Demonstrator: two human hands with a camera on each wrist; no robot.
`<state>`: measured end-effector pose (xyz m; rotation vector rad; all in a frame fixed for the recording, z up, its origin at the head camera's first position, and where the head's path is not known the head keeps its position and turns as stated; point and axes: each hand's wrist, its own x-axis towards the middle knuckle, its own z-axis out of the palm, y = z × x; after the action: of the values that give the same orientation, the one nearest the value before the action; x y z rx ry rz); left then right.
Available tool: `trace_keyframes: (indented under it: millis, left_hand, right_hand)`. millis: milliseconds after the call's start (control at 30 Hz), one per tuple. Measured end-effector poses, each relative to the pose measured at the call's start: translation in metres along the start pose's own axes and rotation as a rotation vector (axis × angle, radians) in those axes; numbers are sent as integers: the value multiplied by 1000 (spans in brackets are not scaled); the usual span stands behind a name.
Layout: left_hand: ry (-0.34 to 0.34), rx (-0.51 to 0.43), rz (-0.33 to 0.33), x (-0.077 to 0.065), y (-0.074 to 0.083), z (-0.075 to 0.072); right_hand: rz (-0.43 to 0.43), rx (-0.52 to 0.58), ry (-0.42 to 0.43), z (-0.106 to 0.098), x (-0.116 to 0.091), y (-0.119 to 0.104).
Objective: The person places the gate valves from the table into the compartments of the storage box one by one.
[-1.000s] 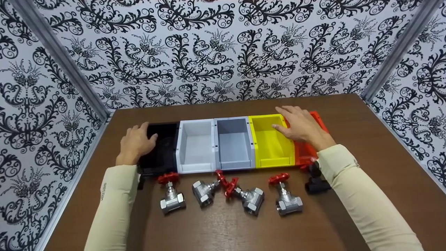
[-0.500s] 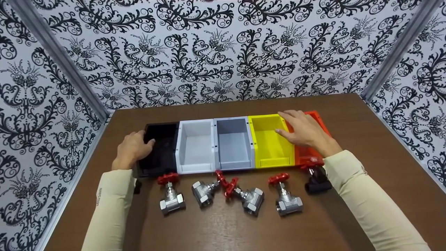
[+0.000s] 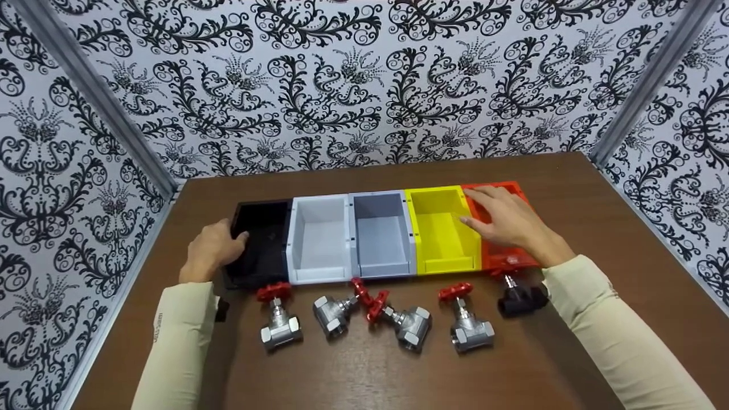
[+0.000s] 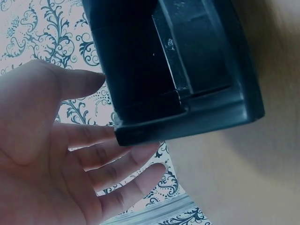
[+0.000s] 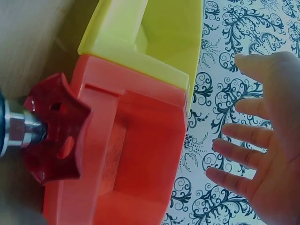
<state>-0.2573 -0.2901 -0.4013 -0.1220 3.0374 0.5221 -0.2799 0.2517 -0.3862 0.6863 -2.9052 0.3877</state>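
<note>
brown table (image 3: 353,378), black-and-white scrollwork walls (image 3: 342,74), grey corner posts (image 3: 98,91)

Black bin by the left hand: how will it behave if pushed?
The black bin likely slides rather than tips, being low and broad. Its straight walls suggest it's stiff. Pushed rightward, it may nudge the white bin alongside.

Black bin (image 3: 265,250) sits at the left end of a snug row, left hand (image 3: 213,247) just by its outer wall. Then it's white bin (image 3: 322,245), grey bin (image 3: 383,239), yellow bin (image 3: 447,239), and a red bin (image 3: 496,255) at the right end, right hand (image 3: 507,221) over it. All upright, open-topped.
</note>
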Motion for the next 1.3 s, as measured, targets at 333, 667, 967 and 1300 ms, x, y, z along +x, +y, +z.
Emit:
trace_keyframes:
  millis: [333,667,967,1300]
  left_hand:
    - [1,8,-4,-4,-4,1]
    - [-3,22,-15,-4,-5,3]
    - [13,-5,-7,-5,-8,5]
    - [7,-15,-13,-5,-11,6]
  right_hand:
    - [12,7,2,-5,-16,11]
    - [29,-7,32,-10,-29,21]
    - [86,33,32,-15,-43,29]
    - [141,72,48,-15,-54,40]
